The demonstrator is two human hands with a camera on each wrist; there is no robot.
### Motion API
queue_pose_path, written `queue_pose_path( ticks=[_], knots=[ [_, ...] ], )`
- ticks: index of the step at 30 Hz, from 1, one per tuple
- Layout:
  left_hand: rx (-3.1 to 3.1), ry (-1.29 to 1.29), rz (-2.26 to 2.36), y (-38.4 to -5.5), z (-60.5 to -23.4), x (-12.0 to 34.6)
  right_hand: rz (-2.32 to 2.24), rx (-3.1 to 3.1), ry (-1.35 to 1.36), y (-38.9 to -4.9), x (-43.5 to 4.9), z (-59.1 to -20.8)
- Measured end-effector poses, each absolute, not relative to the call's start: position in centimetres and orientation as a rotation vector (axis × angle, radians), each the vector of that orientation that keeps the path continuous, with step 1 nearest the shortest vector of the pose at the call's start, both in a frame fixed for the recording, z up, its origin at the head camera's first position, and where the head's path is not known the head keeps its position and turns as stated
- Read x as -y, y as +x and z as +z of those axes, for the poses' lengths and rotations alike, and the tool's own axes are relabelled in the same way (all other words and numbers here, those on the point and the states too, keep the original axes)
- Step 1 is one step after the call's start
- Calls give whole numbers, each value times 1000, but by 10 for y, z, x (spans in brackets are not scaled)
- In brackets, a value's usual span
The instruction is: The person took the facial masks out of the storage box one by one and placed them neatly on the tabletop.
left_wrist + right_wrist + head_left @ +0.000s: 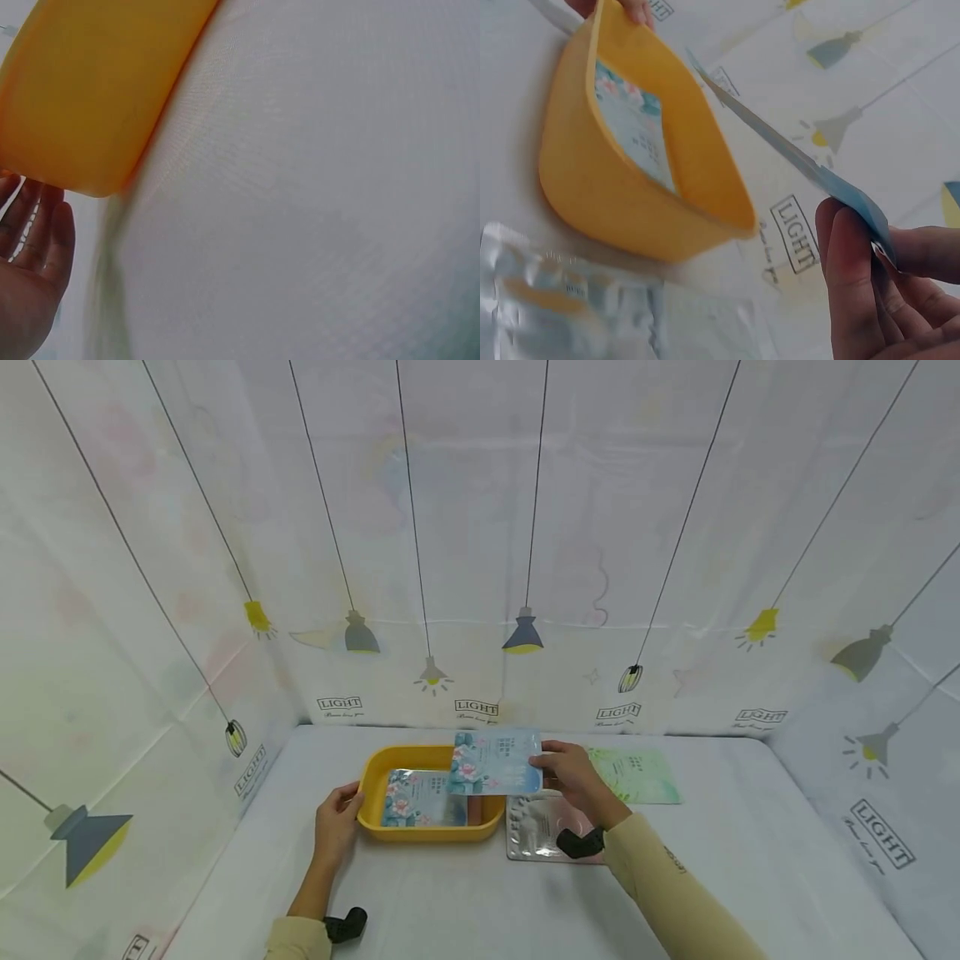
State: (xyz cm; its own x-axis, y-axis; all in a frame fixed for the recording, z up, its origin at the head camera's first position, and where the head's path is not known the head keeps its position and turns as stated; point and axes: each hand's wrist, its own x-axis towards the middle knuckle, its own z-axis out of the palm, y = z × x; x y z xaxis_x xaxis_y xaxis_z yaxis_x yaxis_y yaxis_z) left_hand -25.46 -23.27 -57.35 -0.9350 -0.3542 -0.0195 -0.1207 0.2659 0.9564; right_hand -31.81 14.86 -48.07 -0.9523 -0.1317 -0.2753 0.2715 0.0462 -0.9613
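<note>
My right hand (572,774) pinches a pale blue sheet mask packet (495,762) with a flower print by its right edge. The packet is raised over the right part of a yellow plastic tray (431,834); the right wrist view shows the held packet (772,139) nearly edge-on. Inside the tray lies a matching blue flowered packet (423,799), with a brownish-pink strip (474,811) showing beside it. At the tray's left end, my left hand (335,827) holds the rim, and its fingers (56,240) appear against the tray's outer wall in the left wrist view.
A silver and pink packet (528,831) lies right of the tray, partly under the right forearm. Behind the right hand is a green packet (637,775). The white table (465,902) meets a lamp-printed cloth backdrop (480,527) at the back and sides.
</note>
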Motion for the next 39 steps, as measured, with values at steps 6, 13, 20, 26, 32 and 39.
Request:
queue_pose_path(
  ticks=[6, 13, 20, 26, 32, 39],
  knots=[
    [2339, 446, -1732, -254, -575, 232, -1956, -2048, 102, -314, -180, -478],
    [2343, 468, -1731, -252, -576, 231, -1906, -2110, 134, -307, -218, -478],
    [2335, 476, -1735, -252, -576, 231, -1827, -2190, 167, -299, -262, -489],
    [2335, 477, -1736, -253, -574, 232, -1799, -2193, 258, -292, -299, -503],
    [2332, 448, -1724, -257, -571, 232, -1750, -2183, 347, -285, -328, -517],
    [2339, 448, -1728, -254, -570, 231, -1691, -2165, 406, -277, -362, -541]
  ],
)
